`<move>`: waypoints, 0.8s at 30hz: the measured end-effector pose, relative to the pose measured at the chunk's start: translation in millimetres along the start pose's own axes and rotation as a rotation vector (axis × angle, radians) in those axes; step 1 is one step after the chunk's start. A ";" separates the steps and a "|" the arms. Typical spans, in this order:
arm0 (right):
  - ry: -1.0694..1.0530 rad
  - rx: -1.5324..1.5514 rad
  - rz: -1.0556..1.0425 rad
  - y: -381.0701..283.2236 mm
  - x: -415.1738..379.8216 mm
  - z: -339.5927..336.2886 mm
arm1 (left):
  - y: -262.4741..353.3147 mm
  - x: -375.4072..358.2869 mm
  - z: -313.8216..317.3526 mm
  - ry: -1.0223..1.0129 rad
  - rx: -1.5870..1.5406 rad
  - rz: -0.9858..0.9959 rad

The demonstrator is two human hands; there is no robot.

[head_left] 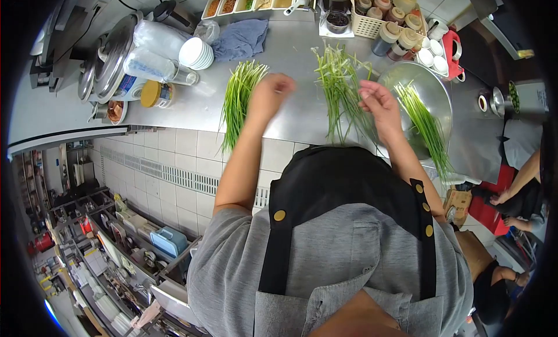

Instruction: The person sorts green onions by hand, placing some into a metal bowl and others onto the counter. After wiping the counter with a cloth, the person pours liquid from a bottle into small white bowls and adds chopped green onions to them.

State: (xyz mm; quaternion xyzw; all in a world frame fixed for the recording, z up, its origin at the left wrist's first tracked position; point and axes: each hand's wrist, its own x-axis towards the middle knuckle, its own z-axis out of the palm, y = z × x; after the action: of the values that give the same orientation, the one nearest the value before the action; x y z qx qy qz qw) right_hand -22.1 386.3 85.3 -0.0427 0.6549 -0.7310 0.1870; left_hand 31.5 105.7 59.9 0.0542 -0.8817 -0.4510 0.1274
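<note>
My left hand (272, 97) is beside a bundle of long green chives (241, 98) that lies on the steel counter and hangs over its front edge. Its fingers are curled and smeared by motion. My right hand (381, 106) is between a looser, tangled pile of chives (337, 87) and a steel bowl (439, 93). Thumb and fingertips come together there in a pinch, and whatever is between them is too small to make out. Another bunch of chives (421, 119) lies across the bowl, tips over the near rim.
Sauce bottles (401, 37) fill a basket at the back, near a long tray of toppings (256, 4). A blue cloth (239, 39), stacked white bowls (196, 53) and a yellow-lidded jar (156, 94) stand left on the steel counter (290, 55). Other people (511, 191) are at the right.
</note>
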 end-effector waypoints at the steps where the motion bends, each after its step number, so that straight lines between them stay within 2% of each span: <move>1: 0.024 0.004 -0.001 8.2 2.4 -15.7 | -18.5 5.3 -18.5 0.064 0.025 -0.110; 2: 0.032 0.006 -0.003 9.3 2.3 -29.3 | -35.2 10.6 -37.7 0.127 0.050 -0.220; 4: 0.176 -0.014 0.009 12.5 -0.7 -55.3 | -60.5 19.3 -71.9 0.186 0.122 -0.374; 5: 0.184 -0.012 0.010 16.0 -2.7 -71.2 | -69.9 22.3 -80.1 0.178 0.122 -0.371; 7: 0.290 -0.049 -0.004 21.7 -6.6 -100.4 | -89.4 25.2 -90.6 0.293 0.384 -0.425; 8: 0.298 -0.050 -0.005 22.1 -7.9 -110.9 | -103.8 23.3 -94.6 0.287 0.381 -0.420; 10: 0.508 -0.131 -0.011 16.4 -14.1 -134.1 | -133.4 24.8 -94.7 0.202 0.571 -0.409; 12: 0.610 -0.170 -0.044 22.4 -14.8 -169.9 | -142.0 21.7 -89.9 0.158 0.674 -0.429; 14: 0.749 -0.323 -0.240 30.4 -15.4 -202.7 | -147.2 18.6 -83.7 0.145 0.669 -0.448; 15: 0.771 -0.417 -0.229 32.9 -15.8 -214.4 | -147.2 18.2 -82.5 0.144 0.675 -0.428; 16: 0.787 -0.508 -0.215 36.3 -14.5 -222.8 | -142.9 18.4 -78.9 0.149 0.684 -0.412; 18: 0.630 -0.777 -0.207 50.0 -8.2 -235.6 | -118.9 18.6 -65.8 0.189 0.638 -0.346; 19: 0.571 -0.867 -0.120 47.9 -6.0 -228.7 | -107.2 20.6 -60.6 0.248 0.614 -0.299; 22: 0.434 -1.091 0.142 52.5 12.3 -197.8 | -76.3 29.4 -38.1 0.218 0.511 -0.220; 23: 0.436 -1.091 0.139 55.5 18.9 -188.7 | -65.8 30.9 -28.2 0.224 0.479 -0.173; 24: 0.401 -1.227 0.177 59.3 25.4 -180.3 | -60.9 33.0 -18.6 0.228 0.479 -0.172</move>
State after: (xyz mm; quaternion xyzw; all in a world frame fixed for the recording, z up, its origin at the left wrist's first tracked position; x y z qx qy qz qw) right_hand -88.2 543.4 -2.1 0.0497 0.9765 -0.2001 0.0625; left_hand 3.6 48.5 26.8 0.2078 -0.9354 -0.2297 0.1705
